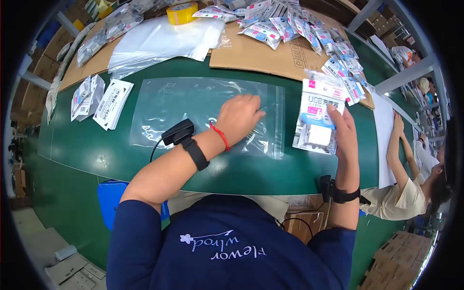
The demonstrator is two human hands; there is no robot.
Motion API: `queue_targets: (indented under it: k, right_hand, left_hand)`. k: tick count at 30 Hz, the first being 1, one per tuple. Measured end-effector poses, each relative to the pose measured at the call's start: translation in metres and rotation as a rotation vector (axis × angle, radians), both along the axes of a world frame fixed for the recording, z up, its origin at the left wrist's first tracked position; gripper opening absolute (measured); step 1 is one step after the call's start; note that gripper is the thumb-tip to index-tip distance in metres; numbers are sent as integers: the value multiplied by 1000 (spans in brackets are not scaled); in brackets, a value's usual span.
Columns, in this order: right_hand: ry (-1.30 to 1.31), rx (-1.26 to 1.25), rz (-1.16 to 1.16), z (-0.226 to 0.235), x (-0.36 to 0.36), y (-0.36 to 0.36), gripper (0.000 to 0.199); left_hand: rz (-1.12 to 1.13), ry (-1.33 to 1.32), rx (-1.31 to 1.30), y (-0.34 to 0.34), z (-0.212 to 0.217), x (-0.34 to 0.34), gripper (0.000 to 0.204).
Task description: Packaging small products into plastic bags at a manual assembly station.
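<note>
A large clear plastic bag [169, 104] lies flat on the green table in front of me. Over its middle rests my left hand [239, 115], closed with the fingers curled under; whatever they hold, if anything, is hidden. My right hand [344, 126] grips a packaged charger [319, 113] just beyond the bag's right side. The pack is clear with a pink, white and blue card, and a white block shows in its lower part; other packs seem stacked behind it. My thumb presses on its front.
Many similar packs [299, 31] pile on cardboard [251, 58] at the back right. Clear bags [169, 41] and yellow tape [182, 13] lie at the back. Printed slips [112, 104] sit at the left beside small packs [87, 96]. A co-worker [406, 188] leans on the table at right.
</note>
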State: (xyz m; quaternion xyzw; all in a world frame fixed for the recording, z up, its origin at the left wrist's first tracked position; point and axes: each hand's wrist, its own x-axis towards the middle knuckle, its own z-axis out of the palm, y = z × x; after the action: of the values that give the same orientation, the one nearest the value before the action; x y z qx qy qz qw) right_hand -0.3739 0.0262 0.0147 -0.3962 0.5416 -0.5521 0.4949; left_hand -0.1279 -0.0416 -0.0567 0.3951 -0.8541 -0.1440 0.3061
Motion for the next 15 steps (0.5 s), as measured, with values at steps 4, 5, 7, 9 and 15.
queue_targets:
  k: [4, 5, 7, 9, 15]
  right_hand:
    - [199, 118, 181, 0, -8, -4, 36]
    - [297, 151, 284, 3, -9, -4, 36]
    - [392, 187, 381, 6, -6, -4, 36]
    - [580, 189, 623, 9, 10, -3, 35]
    - [629, 211, 910, 3, 56, -3, 33]
  left_hand:
    - [0, 125, 99, 2, -5, 3, 14]
    - [-6, 123, 101, 6, -2, 5, 14]
    - [-50, 231, -17, 17, 4, 13, 13]
    - [-76, 287, -73, 29, 11, 15, 12]
    - [-128, 307, -135, 52, 25, 23, 10]
